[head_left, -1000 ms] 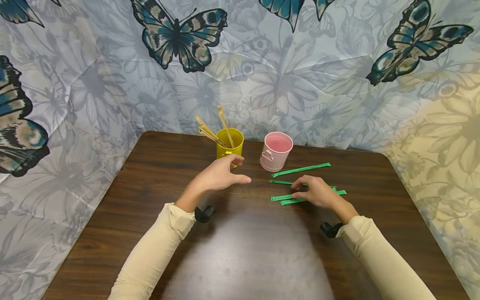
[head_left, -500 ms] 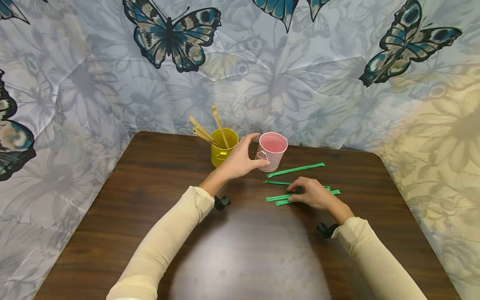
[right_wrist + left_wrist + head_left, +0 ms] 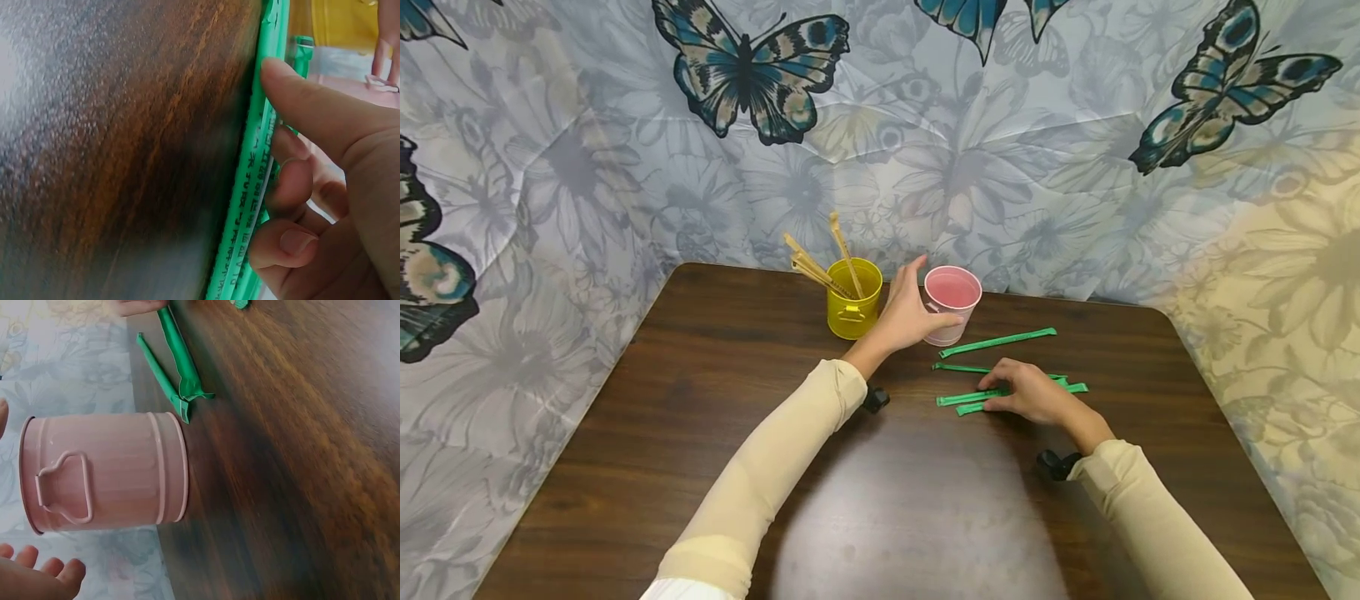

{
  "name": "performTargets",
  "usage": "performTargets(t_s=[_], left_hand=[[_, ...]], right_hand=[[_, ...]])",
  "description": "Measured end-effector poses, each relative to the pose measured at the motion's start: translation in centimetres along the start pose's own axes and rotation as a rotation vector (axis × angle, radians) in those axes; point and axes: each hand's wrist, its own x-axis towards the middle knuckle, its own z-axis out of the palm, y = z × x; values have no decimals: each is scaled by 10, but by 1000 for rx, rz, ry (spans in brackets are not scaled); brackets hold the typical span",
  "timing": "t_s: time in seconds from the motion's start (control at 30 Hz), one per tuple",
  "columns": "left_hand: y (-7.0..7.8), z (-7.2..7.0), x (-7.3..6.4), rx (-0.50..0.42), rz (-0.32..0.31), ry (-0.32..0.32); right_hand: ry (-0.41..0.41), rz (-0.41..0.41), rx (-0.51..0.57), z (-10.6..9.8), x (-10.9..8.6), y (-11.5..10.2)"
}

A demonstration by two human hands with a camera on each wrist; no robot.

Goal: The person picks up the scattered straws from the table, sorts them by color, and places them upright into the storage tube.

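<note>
My left hand [image 3: 904, 317] is held around the near left side of a small pink metal bucket [image 3: 125, 472], thumb in front and fingers spread behind. In the left wrist view, gaps show between the fingers and the bucket's wall. My right hand [image 3: 1033, 396] is low on the table, pinching two green wrapped drinking straws [image 3: 247, 169] side by side. Its thumb touches their near edge while the other fingers curl along the far edge. Just beyond lie a thinner-looking green straw [image 3: 958, 367] and, farthest back, another green straw [image 3: 1000, 342].
A yellow bucket [image 3: 841, 321] stands left of the pink one, with several beige wrapped sticks [image 3: 810, 265] leaning out of it. Both buckets are near the back edge of the brown wooden table [image 3: 700, 375]. Behind hangs a butterfly-patterned cloth [image 3: 1030, 200].
My left hand has moved right, from in front of the yellow bucket to around the pink one. The right hand stays at the green straws with little movement.
</note>
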Motion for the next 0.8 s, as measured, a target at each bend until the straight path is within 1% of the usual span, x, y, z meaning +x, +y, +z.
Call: performTargets(t_s=[0.1,0.23,0.47,0.63,0.8], left_hand=[[1,3,7,-7,-8,13],[-1,5,14,-46,-34,5],[-6,12,23,-179,-47,-15],[-13,22,27,-220,-40,-23],[-20,27,32,-275,-2,-41]], right_hand=[[4,-26,11,1,-1,0],[-9,-53,30,1,-1,-1],[-108,-32,62,0,0,-3],[-140,-3,77,-2,-1,-2],[-141,-3,97,-1,-1,-1]])
